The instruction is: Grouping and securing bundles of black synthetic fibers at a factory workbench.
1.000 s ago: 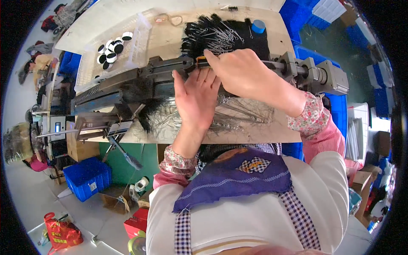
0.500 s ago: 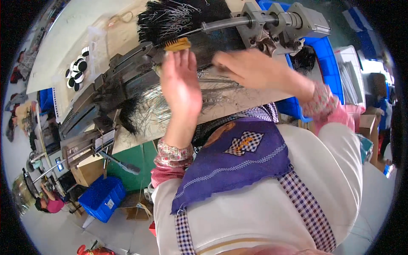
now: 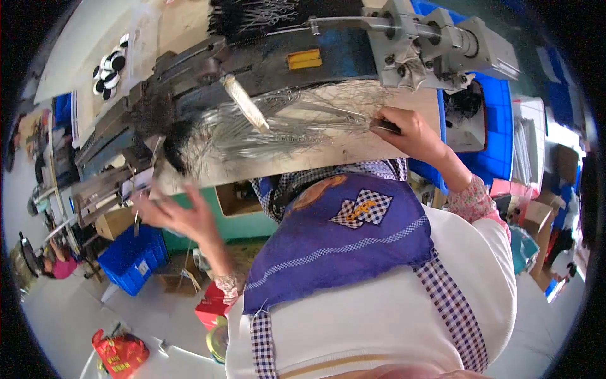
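My right hand (image 3: 413, 132) is closed around a small dark object (image 3: 386, 126) at the right end of a spread of thin metal wires (image 3: 297, 132). The object's kind is mostly hidden by my fingers. Blurred by motion, my left hand (image 3: 173, 211) is off the table's front left edge, fingers apart, with nothing visible in it. It is close to the machine's lower left parts. A yellow brush (image 3: 304, 59) lies on the dark metal machine bed (image 3: 344, 57). A pale bar (image 3: 245, 104) slants from the machine over the wires.
Black bristled pieces with looped wire ends (image 3: 268, 11) lie at the back. A motor-like unit (image 3: 467, 44) stands at the right, above a blue crate (image 3: 495, 126). Black-and-white round pieces (image 3: 110, 72) sit at the far left. Another blue crate (image 3: 132, 259) is at the lower left.
My left hand has left the yellow brush and moved down and left past the table edge. My right hand has moved down and right and closed on a dark object.
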### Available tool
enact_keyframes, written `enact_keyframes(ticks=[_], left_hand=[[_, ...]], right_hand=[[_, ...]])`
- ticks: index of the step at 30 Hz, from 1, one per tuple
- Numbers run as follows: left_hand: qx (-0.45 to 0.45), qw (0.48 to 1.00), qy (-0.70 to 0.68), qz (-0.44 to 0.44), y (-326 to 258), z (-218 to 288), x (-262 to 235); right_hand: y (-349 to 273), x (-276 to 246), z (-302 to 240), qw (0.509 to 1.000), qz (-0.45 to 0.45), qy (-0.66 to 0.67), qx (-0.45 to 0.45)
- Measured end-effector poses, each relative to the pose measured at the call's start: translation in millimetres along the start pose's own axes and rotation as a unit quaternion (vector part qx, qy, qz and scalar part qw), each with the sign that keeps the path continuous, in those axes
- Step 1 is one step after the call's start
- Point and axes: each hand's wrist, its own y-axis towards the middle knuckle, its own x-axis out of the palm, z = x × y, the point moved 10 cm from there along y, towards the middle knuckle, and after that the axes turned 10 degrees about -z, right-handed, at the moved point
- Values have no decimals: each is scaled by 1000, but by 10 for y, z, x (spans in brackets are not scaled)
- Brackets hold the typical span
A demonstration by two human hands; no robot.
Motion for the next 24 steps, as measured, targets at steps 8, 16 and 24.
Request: enact_keyframes(ticks=[8,16,24], left_hand=[[-394,910,62,-114,-1085,-2491,139],[2,914,-398,-72,150,560,-100],[-65,622,-698,-351,147,1195,358]], right_hand=[[-48,-509,-318,985,166,-34,-36],[48,-990,-769,967,242,59,-62],[862,-858,-1583,983,105,-41,-147]])
